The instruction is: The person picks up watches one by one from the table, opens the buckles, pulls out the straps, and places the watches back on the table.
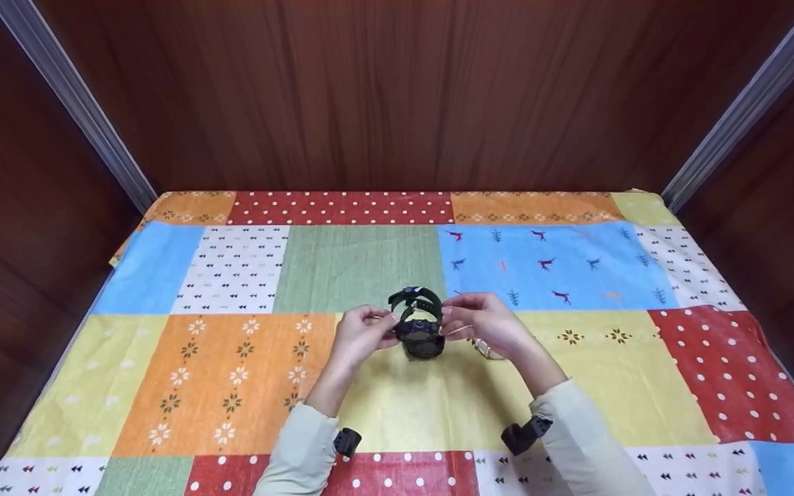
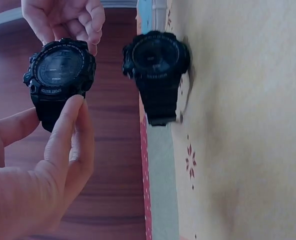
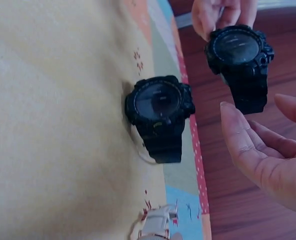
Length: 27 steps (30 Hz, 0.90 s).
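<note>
My left hand [image 1: 367,334] pinches a black digital sports watch [image 2: 60,70] between thumb and fingers, holding it above the table with its strap looped. On the other side, my right hand [image 1: 486,320] is close to the same watch; in the right wrist view its thumb and fingers are spread beside the strap, and I cannot tell whether a fingertip touches it. A second black sports watch [image 3: 159,102] stands on the cloth just below, dial toward me. Partly behind my right hand lies a white-strapped watch [image 1: 486,349], cut off in the right wrist view.
A patchwork-patterned cloth [image 1: 231,386] covers the table. Dark wood panels [image 1: 383,96] rise behind it and at both sides, with metal strips at the corners. A black wrist camera [image 1: 347,442] sits on my left sleeve, another [image 1: 526,435] on the right.
</note>
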Each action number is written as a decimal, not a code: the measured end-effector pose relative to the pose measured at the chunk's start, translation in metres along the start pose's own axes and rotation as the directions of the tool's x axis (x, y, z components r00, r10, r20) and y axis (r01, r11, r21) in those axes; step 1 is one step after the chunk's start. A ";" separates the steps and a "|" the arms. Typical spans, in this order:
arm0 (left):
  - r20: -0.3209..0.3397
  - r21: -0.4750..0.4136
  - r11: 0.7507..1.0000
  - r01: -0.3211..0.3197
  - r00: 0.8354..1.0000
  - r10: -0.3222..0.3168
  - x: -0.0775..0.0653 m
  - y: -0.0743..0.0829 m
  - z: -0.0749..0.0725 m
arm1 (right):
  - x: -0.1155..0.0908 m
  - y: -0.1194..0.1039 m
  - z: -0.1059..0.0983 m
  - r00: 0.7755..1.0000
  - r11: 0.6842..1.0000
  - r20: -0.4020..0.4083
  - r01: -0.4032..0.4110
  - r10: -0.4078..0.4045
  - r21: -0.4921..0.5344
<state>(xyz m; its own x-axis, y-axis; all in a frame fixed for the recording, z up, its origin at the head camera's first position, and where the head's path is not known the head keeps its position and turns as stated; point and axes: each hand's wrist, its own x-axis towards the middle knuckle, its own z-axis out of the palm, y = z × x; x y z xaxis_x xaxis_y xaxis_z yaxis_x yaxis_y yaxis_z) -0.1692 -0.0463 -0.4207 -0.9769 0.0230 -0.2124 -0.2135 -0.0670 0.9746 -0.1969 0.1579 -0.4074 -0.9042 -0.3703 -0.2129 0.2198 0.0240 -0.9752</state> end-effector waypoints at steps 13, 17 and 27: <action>0.103 -0.020 1.000 0.016 0.995 -0.013 -0.003 -0.001 0.014 | -0.012 0.002 -0.017 0.999 1.000 0.013 0.029 -0.029 0.009; 0.130 -0.028 0.999 0.024 0.991 -0.020 -0.003 0.000 0.015 | -0.016 0.001 -0.019 0.999 0.999 0.028 0.027 -0.027 -0.016; 0.170 -0.009 0.999 0.046 0.985 -0.044 -0.003 0.001 0.018 | -0.022 -0.001 -0.025 0.999 0.997 0.045 0.021 -0.018 -0.072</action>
<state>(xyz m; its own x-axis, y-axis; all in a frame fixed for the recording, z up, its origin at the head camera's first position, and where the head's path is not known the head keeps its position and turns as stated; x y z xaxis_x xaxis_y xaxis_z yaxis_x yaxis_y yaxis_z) -0.1660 -0.0288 -0.4178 -0.9511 0.1948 -0.2398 -0.2581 -0.0746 0.9632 -0.1858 0.1891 -0.4031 -0.8907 -0.4117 -0.1929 0.1739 0.0835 -0.9812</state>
